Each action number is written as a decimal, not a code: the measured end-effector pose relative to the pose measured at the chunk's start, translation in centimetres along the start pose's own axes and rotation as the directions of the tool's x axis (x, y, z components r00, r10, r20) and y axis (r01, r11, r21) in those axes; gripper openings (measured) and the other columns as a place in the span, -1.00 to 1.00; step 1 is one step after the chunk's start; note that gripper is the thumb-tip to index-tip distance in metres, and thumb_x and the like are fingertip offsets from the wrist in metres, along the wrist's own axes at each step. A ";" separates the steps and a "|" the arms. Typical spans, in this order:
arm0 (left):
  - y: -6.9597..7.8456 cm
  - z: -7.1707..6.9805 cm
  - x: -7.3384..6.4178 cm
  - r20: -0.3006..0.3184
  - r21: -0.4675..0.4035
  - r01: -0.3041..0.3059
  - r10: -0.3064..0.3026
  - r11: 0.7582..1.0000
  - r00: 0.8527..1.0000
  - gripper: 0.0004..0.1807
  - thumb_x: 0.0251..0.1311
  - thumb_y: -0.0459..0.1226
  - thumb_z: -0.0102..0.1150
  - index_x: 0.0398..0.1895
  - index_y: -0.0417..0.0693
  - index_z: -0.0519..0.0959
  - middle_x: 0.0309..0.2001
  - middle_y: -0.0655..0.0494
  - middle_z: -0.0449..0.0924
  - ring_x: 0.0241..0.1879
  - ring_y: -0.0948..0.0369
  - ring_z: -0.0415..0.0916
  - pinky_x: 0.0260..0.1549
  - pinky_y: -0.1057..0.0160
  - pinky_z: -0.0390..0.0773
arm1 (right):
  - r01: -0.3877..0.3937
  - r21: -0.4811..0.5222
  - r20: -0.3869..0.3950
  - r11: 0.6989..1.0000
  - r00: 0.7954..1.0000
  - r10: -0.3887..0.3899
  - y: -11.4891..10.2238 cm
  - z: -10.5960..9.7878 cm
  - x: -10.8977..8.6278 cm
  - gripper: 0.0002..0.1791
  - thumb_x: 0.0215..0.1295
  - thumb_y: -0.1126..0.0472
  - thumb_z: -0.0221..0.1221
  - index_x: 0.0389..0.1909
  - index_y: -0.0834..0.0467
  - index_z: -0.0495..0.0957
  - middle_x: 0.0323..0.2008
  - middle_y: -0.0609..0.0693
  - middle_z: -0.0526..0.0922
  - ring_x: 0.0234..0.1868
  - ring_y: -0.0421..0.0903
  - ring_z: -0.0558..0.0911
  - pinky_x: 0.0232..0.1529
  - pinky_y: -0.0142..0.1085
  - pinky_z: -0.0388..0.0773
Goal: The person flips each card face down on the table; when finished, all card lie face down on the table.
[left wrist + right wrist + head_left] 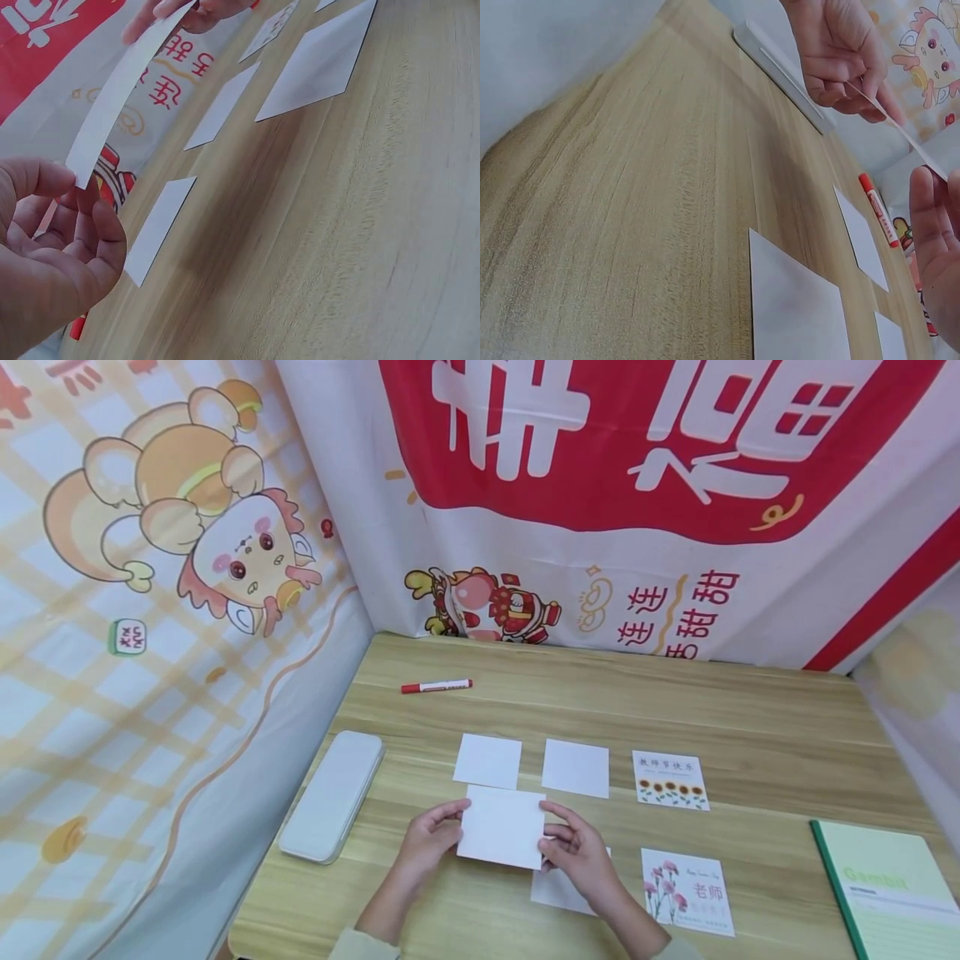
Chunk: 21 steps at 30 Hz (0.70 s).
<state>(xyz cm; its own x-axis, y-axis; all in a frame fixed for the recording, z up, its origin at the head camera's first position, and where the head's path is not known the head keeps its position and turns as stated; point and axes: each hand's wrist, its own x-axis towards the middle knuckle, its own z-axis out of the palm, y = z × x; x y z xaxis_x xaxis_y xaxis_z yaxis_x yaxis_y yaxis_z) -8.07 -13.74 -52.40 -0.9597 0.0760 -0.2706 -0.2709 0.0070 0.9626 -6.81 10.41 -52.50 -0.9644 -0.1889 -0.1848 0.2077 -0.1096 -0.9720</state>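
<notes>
A: Nearest is a white card point(501, 827), plain on its upper face, raised above the desk point(765, 727). How is it gripped?

B: The left hand point(431, 837) pinches its nine-o'clock edge; the right hand point(576, 847) pinches its three-o'clock edge. The left wrist view shows it slightly bowed.

A: What surrounds it?

B: A second white card point(487, 761) lies flat at twelve o'clock, a third white card point(576, 768) at two. At four, a fourth white card point(557, 892) is partly hidden by the right hand.

A: And farther out?

B: A sunflower card point(671, 782) lies between two and three, a pink-flower card point(687, 893) between three and four. Well beyond, around three, is a pale green notebook point(896, 881). A white case point(332, 797) lies at nine, a red-and-white marker point(437, 686) at eleven.
</notes>
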 end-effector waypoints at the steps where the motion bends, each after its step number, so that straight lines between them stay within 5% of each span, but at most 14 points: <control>1: 0.0 -0.1 0.0 0.005 -0.005 -0.004 0.004 1.000 1.000 -0.55 0.07 -0.48 0.09 0.10 -0.30 0.45 -0.05 -0.08 0.43 -0.07 0.17 0.43 -0.12 0.37 0.49 | -0.004 0.006 0.009 1.000 1.000 0.004 0.0 0.0 0.0 -0.37 0.09 0.45 0.20 0.24 0.26 0.28 -0.20 0.25 0.58 -0.42 -0.09 0.60 -0.43 -0.20 0.62; 13: -0.2 -0.7 0.0 0.008 -0.020 -0.025 0.025 0.999 1.000 -0.54 0.08 -0.50 0.10 0.12 -0.34 0.42 -0.03 -0.11 0.45 -0.04 0.11 0.44 -0.12 0.38 0.48 | -0.025 -0.004 0.039 1.000 0.999 0.025 0.5 0.0 0.4 -0.34 0.09 0.43 0.21 0.26 0.27 0.25 -0.19 0.28 0.58 -0.44 -0.08 0.62 -0.41 -0.19 0.63; 18: -0.8 -1.2 0.2 -0.041 0.098 -0.011 0.015 0.995 0.999 -0.56 0.03 -0.54 0.10 0.07 -0.34 0.47 -0.07 -0.14 0.49 -0.11 0.07 0.48 -0.24 0.36 0.54 | -0.059 -0.068 0.058 0.996 0.996 0.063 1.5 0.7 1.0 -0.36 0.08 0.46 0.21 0.23 0.35 0.25 -0.25 0.25 0.61 -0.46 -0.02 0.63 -0.43 -0.18 0.63; 21: -1.6 -1.6 0.4 -0.080 0.233 -0.006 0.025 0.973 0.996 -0.56 -0.03 -0.57 0.09 0.03 -0.31 0.51 -0.12 -0.12 0.52 -0.19 0.08 0.50 -0.31 0.35 0.56 | -0.073 -0.129 0.075 0.989 0.994 0.083 2.2 1.4 1.4 -0.37 0.03 0.51 0.20 0.20 0.38 0.28 -0.30 0.21 0.63 -0.48 0.01 0.63 -0.45 -0.18 0.63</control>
<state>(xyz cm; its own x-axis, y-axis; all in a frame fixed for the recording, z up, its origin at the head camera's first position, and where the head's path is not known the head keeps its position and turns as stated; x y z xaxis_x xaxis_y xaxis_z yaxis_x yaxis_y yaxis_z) -8.17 -15.33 -54.12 -0.9691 -0.0038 -0.2468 -0.2406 0.2385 0.9409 -7.50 8.49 -54.73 -0.9288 -0.2702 -0.2537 0.2550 0.0309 -0.9664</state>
